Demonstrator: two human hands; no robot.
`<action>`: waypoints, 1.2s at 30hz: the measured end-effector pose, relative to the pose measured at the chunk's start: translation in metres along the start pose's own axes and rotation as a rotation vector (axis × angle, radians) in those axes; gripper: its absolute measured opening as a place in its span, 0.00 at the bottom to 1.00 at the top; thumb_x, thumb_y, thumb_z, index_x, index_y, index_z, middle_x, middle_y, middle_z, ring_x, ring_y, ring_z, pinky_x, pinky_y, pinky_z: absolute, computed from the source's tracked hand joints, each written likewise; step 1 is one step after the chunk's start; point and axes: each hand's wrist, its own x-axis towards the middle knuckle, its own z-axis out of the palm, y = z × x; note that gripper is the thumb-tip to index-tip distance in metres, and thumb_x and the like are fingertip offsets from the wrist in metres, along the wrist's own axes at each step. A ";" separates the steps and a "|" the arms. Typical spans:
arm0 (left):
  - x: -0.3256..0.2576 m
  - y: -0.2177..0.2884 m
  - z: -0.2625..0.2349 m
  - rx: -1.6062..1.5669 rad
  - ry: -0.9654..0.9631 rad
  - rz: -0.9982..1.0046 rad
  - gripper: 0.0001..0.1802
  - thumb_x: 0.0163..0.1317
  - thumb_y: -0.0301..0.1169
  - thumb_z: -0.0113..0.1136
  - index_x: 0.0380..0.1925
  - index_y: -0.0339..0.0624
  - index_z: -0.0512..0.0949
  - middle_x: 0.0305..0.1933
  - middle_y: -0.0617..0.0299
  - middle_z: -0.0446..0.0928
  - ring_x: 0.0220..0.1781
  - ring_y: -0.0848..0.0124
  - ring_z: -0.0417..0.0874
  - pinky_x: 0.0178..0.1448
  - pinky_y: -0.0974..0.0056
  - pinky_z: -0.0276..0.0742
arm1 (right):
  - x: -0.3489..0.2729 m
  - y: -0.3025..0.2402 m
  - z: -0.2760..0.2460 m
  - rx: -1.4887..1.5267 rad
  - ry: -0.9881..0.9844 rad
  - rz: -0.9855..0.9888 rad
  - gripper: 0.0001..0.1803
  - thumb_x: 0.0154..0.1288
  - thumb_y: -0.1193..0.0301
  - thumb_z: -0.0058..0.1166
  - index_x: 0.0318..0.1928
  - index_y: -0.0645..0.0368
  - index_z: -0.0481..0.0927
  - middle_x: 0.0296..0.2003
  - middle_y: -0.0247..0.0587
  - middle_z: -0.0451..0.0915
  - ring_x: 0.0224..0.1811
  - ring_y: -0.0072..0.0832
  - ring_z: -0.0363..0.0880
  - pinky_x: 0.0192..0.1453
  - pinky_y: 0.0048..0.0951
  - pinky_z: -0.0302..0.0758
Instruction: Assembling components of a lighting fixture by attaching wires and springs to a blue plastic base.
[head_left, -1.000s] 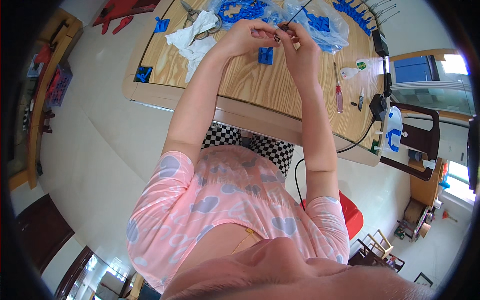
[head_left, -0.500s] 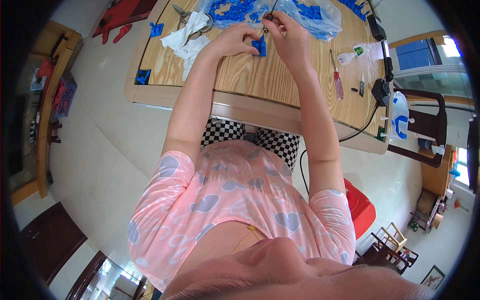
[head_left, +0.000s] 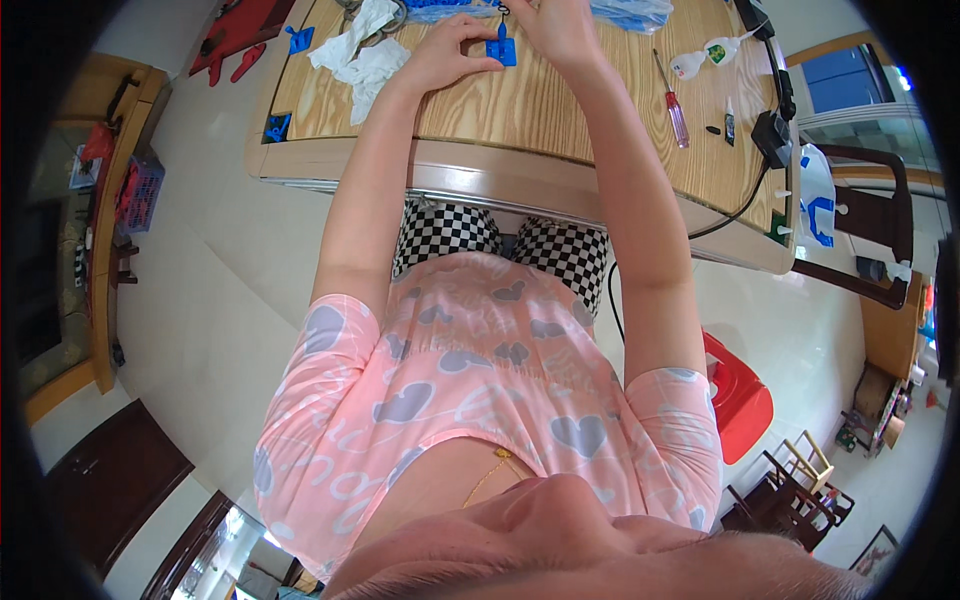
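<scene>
A small blue plastic piece (head_left: 508, 55) with a square base and an upright post rests on the wood-grain table at the upper edge of the view. My left hand (head_left: 447, 52) curls around its left side, thumb tip at the base and index finger near the post. Just above the post is a dark metal ringed tool (head_left: 505, 9), pinched in the fingers of my right hand (head_left: 556, 32). The frame's top edge cuts off part of that hand and most of the tool. Whether tool and post touch, I cannot tell.
Crumpled white tissue (head_left: 372, 65) lies left of my left hand, scissors (head_left: 392, 18) behind it. Clear bags of blue parts (head_left: 632, 12) are at the far edge. On the right are a red-handled screwdriver (head_left: 676, 115), a white glue bottle (head_left: 690, 65) and a black cable (head_left: 742, 212).
The whole view has shifted, so the table sits higher and its far side is cut off. Both hands stay around the blue piece, and the right one still grips the tool.
</scene>
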 end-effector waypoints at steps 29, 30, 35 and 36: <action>-0.004 0.008 -0.004 0.054 -0.061 -0.081 0.24 0.47 0.41 0.71 0.46 0.49 0.81 0.49 0.60 0.74 0.53 0.62 0.72 0.56 0.63 0.68 | 0.009 0.007 -0.008 -0.003 -0.025 -0.017 0.11 0.60 0.68 0.56 0.37 0.64 0.77 0.25 0.50 0.76 0.27 0.41 0.75 0.33 0.35 0.70; -0.004 0.008 -0.004 0.055 -0.061 -0.081 0.24 0.47 0.41 0.71 0.46 0.49 0.81 0.49 0.60 0.74 0.53 0.62 0.72 0.56 0.63 0.68 | 0.009 0.007 -0.008 -0.027 -0.059 -0.012 0.11 0.60 0.68 0.56 0.37 0.64 0.77 0.24 0.49 0.76 0.26 0.41 0.74 0.33 0.34 0.70; -0.004 0.007 -0.003 0.073 -0.058 -0.062 0.24 0.48 0.43 0.70 0.46 0.50 0.81 0.50 0.60 0.73 0.55 0.61 0.71 0.60 0.61 0.66 | 0.000 0.003 -0.011 -0.027 -0.032 0.042 0.11 0.60 0.67 0.56 0.37 0.64 0.76 0.24 0.48 0.76 0.26 0.37 0.73 0.33 0.32 0.70; -0.003 0.008 -0.003 0.072 -0.057 -0.060 0.24 0.48 0.43 0.70 0.46 0.50 0.81 0.50 0.60 0.73 0.55 0.61 0.71 0.60 0.61 0.66 | -0.002 0.005 -0.013 -0.017 -0.014 0.079 0.12 0.60 0.67 0.56 0.37 0.64 0.76 0.24 0.48 0.76 0.26 0.36 0.74 0.33 0.32 0.70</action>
